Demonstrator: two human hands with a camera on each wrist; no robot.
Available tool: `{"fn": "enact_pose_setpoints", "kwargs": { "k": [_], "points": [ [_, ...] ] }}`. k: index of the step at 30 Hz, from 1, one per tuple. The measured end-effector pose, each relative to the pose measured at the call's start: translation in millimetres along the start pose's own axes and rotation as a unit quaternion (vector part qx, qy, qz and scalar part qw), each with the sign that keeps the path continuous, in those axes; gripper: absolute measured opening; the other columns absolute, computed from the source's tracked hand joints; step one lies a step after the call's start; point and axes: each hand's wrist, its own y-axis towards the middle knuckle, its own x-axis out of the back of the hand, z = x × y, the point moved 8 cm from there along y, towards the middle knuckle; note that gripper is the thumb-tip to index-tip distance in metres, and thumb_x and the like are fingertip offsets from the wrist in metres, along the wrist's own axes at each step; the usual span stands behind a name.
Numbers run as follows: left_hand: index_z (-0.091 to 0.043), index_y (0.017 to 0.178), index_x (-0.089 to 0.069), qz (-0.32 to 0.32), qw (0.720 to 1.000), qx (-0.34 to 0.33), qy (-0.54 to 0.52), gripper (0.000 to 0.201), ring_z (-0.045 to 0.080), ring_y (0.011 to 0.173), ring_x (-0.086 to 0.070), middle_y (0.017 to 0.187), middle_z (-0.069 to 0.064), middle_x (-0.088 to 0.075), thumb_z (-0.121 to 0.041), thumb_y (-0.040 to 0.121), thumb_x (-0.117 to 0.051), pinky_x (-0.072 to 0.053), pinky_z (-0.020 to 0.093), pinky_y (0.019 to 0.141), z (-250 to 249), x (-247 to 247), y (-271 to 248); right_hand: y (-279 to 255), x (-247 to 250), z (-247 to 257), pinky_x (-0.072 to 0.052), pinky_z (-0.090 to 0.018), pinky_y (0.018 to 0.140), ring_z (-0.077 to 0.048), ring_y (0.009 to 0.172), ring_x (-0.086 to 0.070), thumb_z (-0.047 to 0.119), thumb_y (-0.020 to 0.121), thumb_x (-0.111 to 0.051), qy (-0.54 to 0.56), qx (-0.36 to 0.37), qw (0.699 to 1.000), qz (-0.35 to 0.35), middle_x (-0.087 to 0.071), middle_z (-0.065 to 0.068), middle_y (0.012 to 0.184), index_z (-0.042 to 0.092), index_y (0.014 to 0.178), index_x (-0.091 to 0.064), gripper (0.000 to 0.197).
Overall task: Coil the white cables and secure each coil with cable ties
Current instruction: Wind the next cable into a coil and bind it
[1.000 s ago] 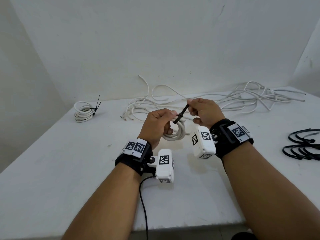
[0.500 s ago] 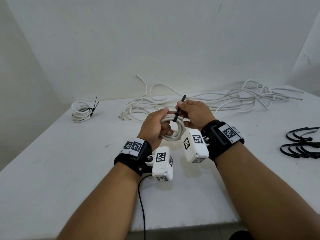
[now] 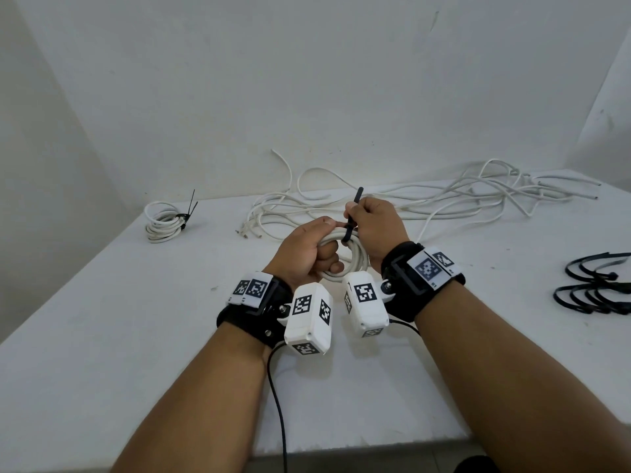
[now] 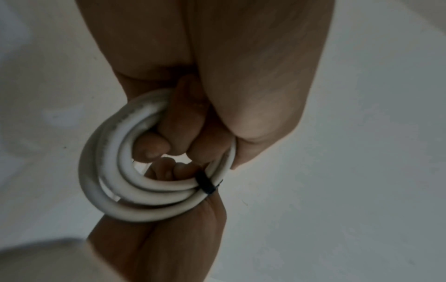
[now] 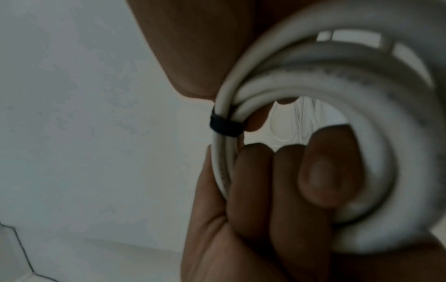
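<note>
My left hand (image 3: 304, 250) grips a small coil of white cable (image 3: 356, 264) just above the table, fingers curled through its loop. A black cable tie (image 3: 351, 216) wraps one side of the coil, and its tail sticks up past my right hand (image 3: 372, 220), which pinches it. In the left wrist view the tie (image 4: 205, 183) sits snug round the coil (image 4: 135, 190) strands. The right wrist view shows the same tie band (image 5: 225, 126) on the coil (image 5: 337, 80), with left-hand fingers (image 5: 289, 171) inside the loop.
A tied white coil (image 3: 164, 223) lies at the back left of the white table (image 3: 102, 336). Loose white cables (image 3: 444, 203) sprawl along the back wall. Several black cable ties (image 3: 601, 291) lie at the right edge. A black wire (image 3: 276, 387) hangs off the front edge.
Both hands have drawn closer together around the coil. My right hand has slid down the tie towards the coil, so the tail now stands nearly upright above its fingers.
</note>
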Motion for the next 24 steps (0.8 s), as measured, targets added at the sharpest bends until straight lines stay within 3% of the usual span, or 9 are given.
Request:
{"fn": "enact_pose_setpoints", "kwargs": {
  "k": [4,6,9,11,15,18,21,24],
  "points": [
    [-0.001,0.093,-0.062,-0.034,0.999,-0.005,0.000,0.034,0.009,0.035,-0.017,0.042,-0.006,-0.020,-0.016,0.102,-0.033,-0.034,0.025,0.048,0,9,1,-3,-9,-12,-0.046,-0.039,0.062,-0.027,0.056,-0.060,0.022,0.096,-0.055,0.087,-0.091,0.990,0.057,-0.062,-0.010,0.063,0.009,0.072,-0.064,0.029],
    [-0.003,0.080,-0.063,-0.072,0.996,-0.031,-0.032,0.038,0.007,0.032,-0.019,0.040,-0.006,-0.024,-0.014,0.100,-0.033,-0.027,0.022,0.043,-13,27,3,-11,-20,-17,-0.048,-0.031,0.059,-0.024,0.060,-0.062,0.021,0.098,-0.051,0.095,-0.149,0.980,0.095,-0.063,-0.006,0.067,0.008,0.081,-0.064,0.025],
    [-0.002,0.072,-0.059,-0.173,0.976,-0.092,-0.092,0.031,0.007,0.032,-0.025,0.046,-0.001,-0.033,-0.005,0.092,-0.035,-0.017,0.019,0.037,-43,70,0,-22,-49,-14,-0.040,-0.028,0.064,-0.023,0.076,-0.063,0.017,0.096,-0.051,-0.051,-0.146,0.971,0.182,-0.066,-0.006,0.080,0.010,0.088,-0.067,0.020],
    [0.000,0.079,-0.058,-0.224,0.965,-0.122,-0.064,0.026,0.009,0.037,-0.031,0.056,0.005,-0.040,0.000,0.088,-0.033,-0.023,0.020,0.040,-63,95,-9,-31,-71,-15,-0.040,-0.027,0.076,-0.027,0.101,-0.062,0.016,0.099,-0.049,-0.203,-0.137,0.940,0.240,-0.068,-0.012,0.109,0.006,0.111,-0.068,0.025],
    [-0.005,0.087,-0.057,-0.279,0.937,-0.144,0.155,0.027,0.013,0.051,-0.039,0.061,0.007,-0.047,0.007,0.087,-0.033,-0.031,0.020,0.049,-93,137,-30,-49,-109,-8,-0.038,-0.037,0.105,-0.031,0.129,-0.046,0.052,0.091,-0.057,-0.453,-0.036,0.843,0.288,-0.052,-0.009,0.140,0.014,0.134,-0.057,0.057],
    [-0.010,0.105,-0.051,-0.284,0.905,-0.098,0.301,0.021,0.017,0.063,-0.048,0.070,0.005,-0.061,0.002,0.092,-0.038,-0.036,0.027,0.059,-98,178,-35,-56,-128,-23,-0.023,-0.047,0.115,-0.036,0.147,-0.018,0.076,0.076,-0.059,-0.531,-0.046,0.784,0.319,-0.021,-0.013,0.160,0.019,0.154,-0.025,0.102],
    [-0.017,0.127,-0.033,-0.288,0.856,-0.014,0.430,0.037,0.018,0.082,-0.056,0.085,-0.002,-0.069,-0.006,0.094,-0.045,-0.040,0.030,0.072,-98,218,-43,-52,-136,-32,-0.008,-0.052,0.120,-0.037,0.151,0.003,0.088,0.062,-0.059,-0.548,-0.071,0.766,0.328,0.003,-0.013,0.165,0.018,0.158,-0.003,0.131],
    [-0.017,0.125,-0.034,-0.319,0.803,0.011,0.502,0.040,0.020,0.099,-0.060,0.094,-0.004,-0.071,-0.012,0.090,-0.053,-0.043,0.032,0.086,-112,251,-49,-47,-137,-41,-0.010,-0.051,0.121,-0.036,0.151,0.007,0.093,0.055,-0.057,-0.559,-0.078,0.759,0.326,0.010,-0.011,0.165,0.020,0.158,0.005,0.141]
  ]
}}
